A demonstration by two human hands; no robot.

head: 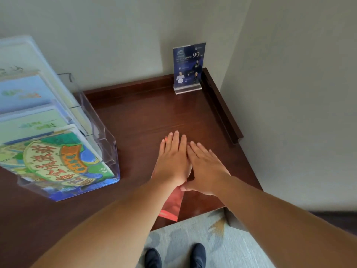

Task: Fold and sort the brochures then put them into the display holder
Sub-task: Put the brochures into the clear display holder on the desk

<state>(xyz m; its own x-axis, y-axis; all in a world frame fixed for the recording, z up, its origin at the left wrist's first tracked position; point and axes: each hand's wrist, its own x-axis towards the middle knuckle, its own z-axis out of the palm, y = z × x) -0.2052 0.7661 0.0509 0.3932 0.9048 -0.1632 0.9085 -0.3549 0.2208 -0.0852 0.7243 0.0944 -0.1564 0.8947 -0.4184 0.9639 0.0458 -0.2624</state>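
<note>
— Where is the narrow red paper brochure (172, 207)?
— Flat on the dark wooden worktop (144, 113), its long axis running from the near edge towards the far edge.
— Any grip on it?
— None. The left hand (172, 161) and right hand (207, 169) press it, fingers straight.
— And the clear plastic display holder (108, 140)?
— Towards the left edge; the left hand is nearer.

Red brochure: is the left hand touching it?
Touching. The head view shows the left hand flat on the red brochure, red edges showing around it.
</note>
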